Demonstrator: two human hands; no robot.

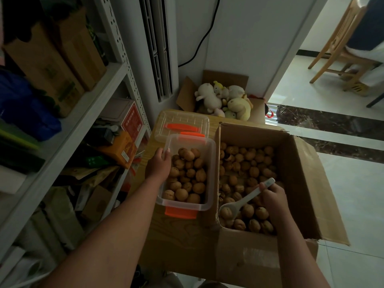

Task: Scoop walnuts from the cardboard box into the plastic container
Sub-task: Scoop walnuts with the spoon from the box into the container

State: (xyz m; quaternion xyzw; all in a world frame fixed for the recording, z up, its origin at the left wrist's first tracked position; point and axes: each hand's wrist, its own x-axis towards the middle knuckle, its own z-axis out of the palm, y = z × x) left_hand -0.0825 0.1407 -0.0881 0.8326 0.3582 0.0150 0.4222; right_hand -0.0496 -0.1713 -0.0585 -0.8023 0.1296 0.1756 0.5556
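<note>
Nearest me, to the right of the plastic container [212,163], my right hand [272,196] is wrapped round the handle of a white spoon [247,197]. Its bowl is pushed low into the walnuts [249,163] at the near end of the cardboard box [295,183], and one nut seems to sit in it. The box stands right against the container's right wall, both on the wooden surface [166,235], so the carry is short. To do this scoop well I would dig under the heap rather than skim it, level the bowl before lifting, clear the box's inner flap and the container's rim, and tip gently so that nothing bounces out. On the container's left side my left hand [159,165] grips the rim, fingers hooked over the edge; I judge it should hold firm there so the tub does not slide when the spoon tips. The container already looks well filled, nuts heaped to near the rim along most of its length, so I would aim for the emptier far end. Just behind the container lies its clear lid [182,123] with orange clips. Farther behind it, a second carton holds plush toys [224,98].
</note>
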